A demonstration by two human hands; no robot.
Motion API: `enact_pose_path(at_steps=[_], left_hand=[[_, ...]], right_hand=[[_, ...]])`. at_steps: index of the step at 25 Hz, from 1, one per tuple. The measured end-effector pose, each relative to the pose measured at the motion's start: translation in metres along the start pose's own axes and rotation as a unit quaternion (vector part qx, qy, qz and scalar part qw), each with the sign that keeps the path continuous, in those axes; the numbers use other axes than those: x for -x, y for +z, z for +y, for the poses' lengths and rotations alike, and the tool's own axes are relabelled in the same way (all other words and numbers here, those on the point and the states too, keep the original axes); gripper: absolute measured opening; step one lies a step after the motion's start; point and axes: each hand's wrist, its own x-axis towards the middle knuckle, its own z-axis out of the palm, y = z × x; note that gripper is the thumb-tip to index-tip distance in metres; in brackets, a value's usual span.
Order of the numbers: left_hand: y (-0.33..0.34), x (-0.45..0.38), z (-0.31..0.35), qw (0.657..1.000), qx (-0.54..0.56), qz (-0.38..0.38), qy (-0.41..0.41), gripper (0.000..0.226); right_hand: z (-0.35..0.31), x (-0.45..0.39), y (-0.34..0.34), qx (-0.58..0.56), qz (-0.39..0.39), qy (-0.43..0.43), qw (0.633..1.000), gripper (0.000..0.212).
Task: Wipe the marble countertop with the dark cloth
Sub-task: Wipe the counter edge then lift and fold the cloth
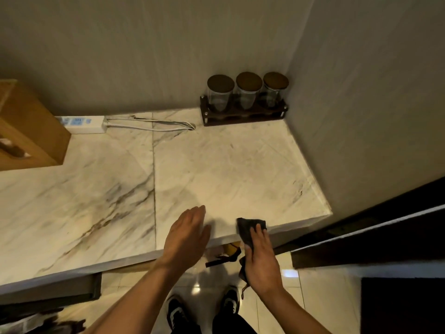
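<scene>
The white marble countertop (216, 165) with dark veins fills the middle of the head view and ends at a wall on the right. My right hand (261, 261) grips the dark cloth (248, 229) at the counter's front edge; the cloth's top corner lies on the marble and its tail hangs below my palm. My left hand (186, 235) hovers flat over the front edge just left of the cloth, fingers together and extended, holding nothing.
Three lidded glass jars in a dark rack (244, 112) stand in the back right corner. A white power strip (84, 124) with a looped cable (154, 125) lies at the back. A wooden box (26, 131) sits at far left. My shoes (204, 307) stand on the tiled floor.
</scene>
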Motion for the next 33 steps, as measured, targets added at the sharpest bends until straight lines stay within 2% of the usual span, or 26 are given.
enact_pose_path(at_steps=[3,6,7,9,12,14,16,18,20,22,24,25,27,29,33], left_hand=[[-0.008,0.004,-0.008,0.997,0.055,-0.031,-0.053,0.049],[-0.021,0.003,-0.012,0.975,0.179,-0.068,-0.115,0.045],[-0.027,0.002,-0.011,0.96,0.234,-0.074,-0.135,0.042],[-0.04,0.001,-0.01,0.921,0.338,-0.086,-0.175,0.035],[-0.058,0.006,-0.018,0.841,0.464,-0.159,-0.229,0.035],[-0.068,0.01,-0.028,0.798,0.504,-0.228,-0.238,0.037],[-0.079,0.013,-0.034,0.776,0.527,-0.266,-0.223,0.033],[-0.09,0.013,-0.037,0.773,0.545,-0.255,-0.2,0.029],[-0.1,0.013,-0.043,0.776,0.563,-0.211,-0.193,0.028],[-0.112,0.015,-0.051,0.775,0.577,-0.163,-0.2,0.029],[-0.125,0.02,-0.064,0.771,0.589,-0.115,-0.212,0.027],[-0.13,0.023,-0.071,0.769,0.592,-0.094,-0.221,0.026],[-0.136,0.032,-0.087,0.76,0.6,-0.05,-0.246,0.027],[-0.135,0.042,-0.103,0.736,0.62,0.005,-0.272,0.029],[-0.127,0.062,-0.127,0.698,0.652,0.079,-0.287,0.032]], right_hand=[[-0.026,0.01,0.005,-0.079,-0.077,0.004,0.994,0.049],[-0.053,0.015,-0.001,-0.204,-0.176,0.039,0.962,0.038],[-0.062,0.016,-0.004,-0.275,-0.207,0.064,0.937,0.035],[-0.072,0.015,-0.01,-0.413,-0.257,0.144,0.862,0.032],[-0.079,0.012,-0.024,-0.51,-0.325,0.249,0.757,0.031],[-0.08,0.008,-0.032,-0.525,-0.361,0.277,0.72,0.036],[-0.084,0.001,-0.036,-0.533,-0.375,0.273,0.708,0.038],[-0.093,-0.004,-0.037,-0.548,-0.385,0.263,0.694,0.039],[-0.102,-0.008,-0.037,-0.585,-0.397,0.245,0.663,0.042],[-0.106,-0.016,-0.034,-0.621,-0.399,0.233,0.633,0.055],[-0.113,-0.022,-0.03,-0.625,-0.389,0.232,0.636,0.065],[-0.118,-0.026,-0.026,-0.618,-0.391,0.219,0.646,0.062],[-0.13,-0.036,-0.013,-0.578,-0.39,0.174,0.696,0.045],[-0.147,-0.048,0.005,-0.51,-0.388,0.133,0.756,0.039],[-0.19,-0.081,0.036,-0.443,-0.367,0.107,0.811,0.04]])
